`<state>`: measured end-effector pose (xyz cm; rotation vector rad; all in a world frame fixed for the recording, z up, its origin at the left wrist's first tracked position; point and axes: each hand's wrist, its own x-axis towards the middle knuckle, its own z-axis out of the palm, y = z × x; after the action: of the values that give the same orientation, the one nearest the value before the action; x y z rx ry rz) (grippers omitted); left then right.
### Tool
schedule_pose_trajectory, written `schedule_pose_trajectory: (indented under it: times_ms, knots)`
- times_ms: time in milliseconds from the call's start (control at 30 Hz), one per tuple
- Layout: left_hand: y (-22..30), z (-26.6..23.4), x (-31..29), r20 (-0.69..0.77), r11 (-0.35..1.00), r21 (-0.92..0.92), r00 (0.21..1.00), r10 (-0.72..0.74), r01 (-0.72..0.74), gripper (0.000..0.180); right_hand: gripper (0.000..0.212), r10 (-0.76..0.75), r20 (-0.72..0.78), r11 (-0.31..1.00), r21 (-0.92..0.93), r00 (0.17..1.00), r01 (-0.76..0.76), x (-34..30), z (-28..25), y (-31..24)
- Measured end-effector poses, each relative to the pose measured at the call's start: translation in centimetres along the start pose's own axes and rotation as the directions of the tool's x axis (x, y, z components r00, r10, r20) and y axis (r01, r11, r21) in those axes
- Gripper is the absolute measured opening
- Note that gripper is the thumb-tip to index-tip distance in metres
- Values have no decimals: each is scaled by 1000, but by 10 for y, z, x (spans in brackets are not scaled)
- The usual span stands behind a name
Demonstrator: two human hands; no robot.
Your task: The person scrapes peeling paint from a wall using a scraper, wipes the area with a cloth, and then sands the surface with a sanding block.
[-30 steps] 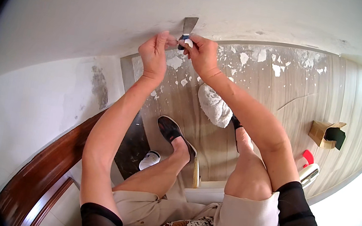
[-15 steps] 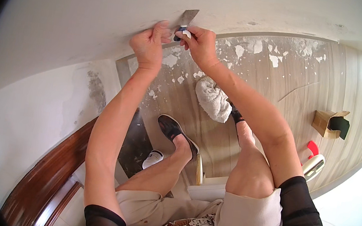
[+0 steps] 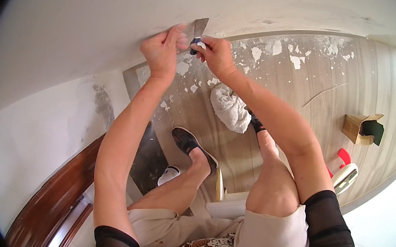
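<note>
My right hand grips the dark blue handle of a putty knife, its flat metal blade pointing up beside the pale wall. A small white patch shows at those fingertips; I cannot tell whether it is a paint flake or part of the handle. Close to the left of the knife, my left hand is held up by the wall with its fingers apart and nothing visible in them. The fingertips look slightly blurred. White paint flakes lie scattered on the wood-look floor below.
A crumpled white towel lies near my feet. To the right stand an opened cardboard box and a cream-and-red object. Dark brown wood trim runs along the lower left, and the left wall has a grey stained patch.
The putty knife and my right hand have moved slightly down and left, the blade now more upright. My left hand stays nearly in place, and the view has shifted a little.
</note>
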<state>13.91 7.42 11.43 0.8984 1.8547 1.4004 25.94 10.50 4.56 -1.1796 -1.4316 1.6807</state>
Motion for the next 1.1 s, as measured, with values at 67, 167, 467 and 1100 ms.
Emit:
schedule_pose_trajectory:
  times_ms: [67, 167, 467, 1100]
  knots:
    - [9, 6, -3, -7, 995, -35, 996, -91, 91, 40, 17, -47, -41, 998, 27, 998, 48, 3, -5, 1]
    - [26, 15, -7, 27, 984, -103, 989, -143, 145, 45, 17, -108, -90, 992, 50, 990, 113, 8, -12, 0]
    - [29, 27, -7, 23, 983, -127, 991, -131, 133, 47, 19, -100, -59, 995, -8, 993, 100, 7, -18, 12]
    - [17, 38, -3, 22, 991, -77, 994, -110, 112, 35, 18, -189, -99, 981, -54, 977, 184, 19, -40, 17]
